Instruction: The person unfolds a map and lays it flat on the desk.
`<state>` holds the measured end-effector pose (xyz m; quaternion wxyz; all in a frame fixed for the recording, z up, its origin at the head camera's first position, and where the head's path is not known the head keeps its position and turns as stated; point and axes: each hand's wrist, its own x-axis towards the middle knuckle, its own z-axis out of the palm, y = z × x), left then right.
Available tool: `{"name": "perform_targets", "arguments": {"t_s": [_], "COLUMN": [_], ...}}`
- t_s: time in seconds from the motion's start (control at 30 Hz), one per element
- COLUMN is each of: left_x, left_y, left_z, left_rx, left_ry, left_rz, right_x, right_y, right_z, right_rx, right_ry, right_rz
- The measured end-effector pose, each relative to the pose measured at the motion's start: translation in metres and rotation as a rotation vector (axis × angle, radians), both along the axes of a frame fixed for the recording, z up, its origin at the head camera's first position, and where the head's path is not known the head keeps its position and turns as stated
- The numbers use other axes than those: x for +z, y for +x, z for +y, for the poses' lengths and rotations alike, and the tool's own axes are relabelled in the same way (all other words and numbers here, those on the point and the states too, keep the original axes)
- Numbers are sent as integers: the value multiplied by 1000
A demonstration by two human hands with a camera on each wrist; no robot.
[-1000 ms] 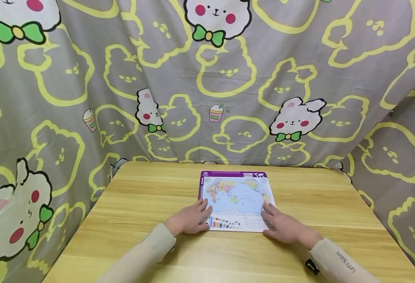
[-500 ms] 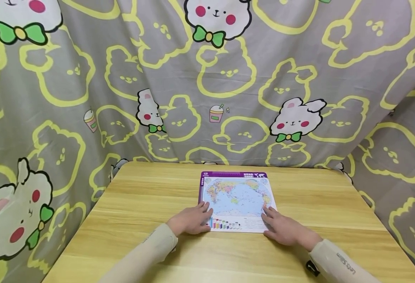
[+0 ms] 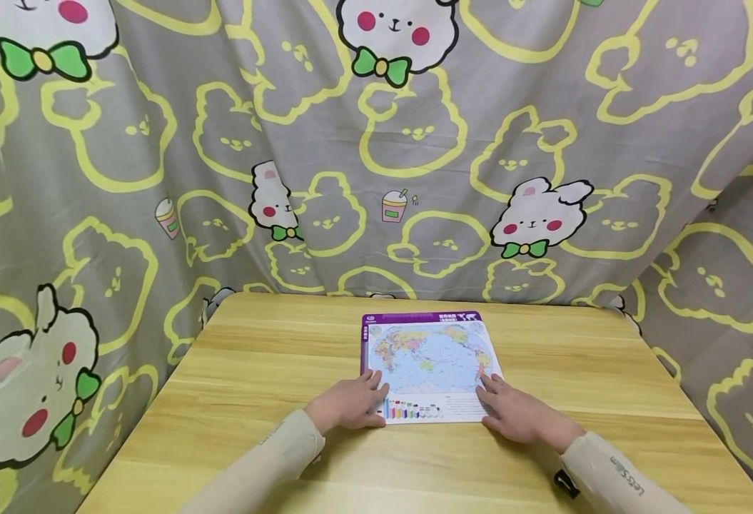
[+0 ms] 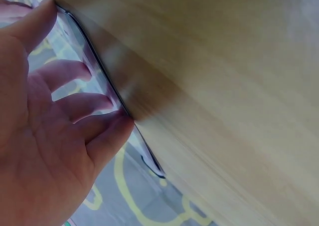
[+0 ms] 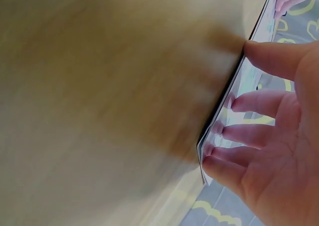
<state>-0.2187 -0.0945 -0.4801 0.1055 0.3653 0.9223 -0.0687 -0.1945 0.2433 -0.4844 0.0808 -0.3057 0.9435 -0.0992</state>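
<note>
A flat world map sheet (image 3: 430,364) with a purple top border lies on the wooden table in the head view. My left hand (image 3: 352,401) rests on its lower left corner, fingers spread over the map and thumb at the front edge. On the lower right corner rests my right hand (image 3: 519,412), its fingers also spread. The left wrist view has the left hand (image 4: 60,136) with fingertips touching the glossy map surface and the thumb at its edge. From the right wrist, the right hand (image 5: 279,126) touches the map's other side the same way.
The wooden table (image 3: 254,343) stretches out on all sides of the map. A grey curtain (image 3: 325,143) with yellow outlines and white rabbit faces hangs behind the table and along both sides.
The map has slid slightly toward me and turned a little, its front left corner moving nearer. My left hand has shifted slightly right and nearer; the right hand has barely moved.
</note>
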Motion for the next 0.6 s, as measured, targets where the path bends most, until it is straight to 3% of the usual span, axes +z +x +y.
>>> {"name": "perform_targets", "arguments": {"t_s": [0.6], "left_x": [2], "left_y": [14], "left_z": [6], "left_rx": [-38], "left_ry": [-34], "left_rz": [41], "right_x": [1], "right_y": [-8], "right_z": [2], "right_rx": [-40], "right_ry": [39], "right_rz": [-6]}}
